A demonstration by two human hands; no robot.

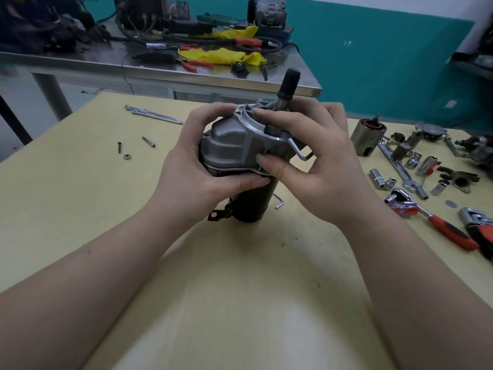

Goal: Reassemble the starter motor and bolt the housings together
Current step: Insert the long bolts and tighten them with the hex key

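The starter motor (248,161) stands upright on the yellow table (80,209), long axis vertical, dark cylinder body (252,206) at the base nearest me, grey cast housing (229,142) on top, black shaft tip (290,78) pointing up and away. My left hand (197,161) wraps the housing from the motor's left side, thumb under its lower edge. My right hand (306,156) grips from the motor's right, fingertips at the seam and the rim (both equally near). The seam looks not fully seated, I judge. Left of the motor lie a loose bolt (148,142), a screw (119,147) and a nut (127,156), nearer my left hand. Right of it: ratchet (432,217), sockets (381,180).
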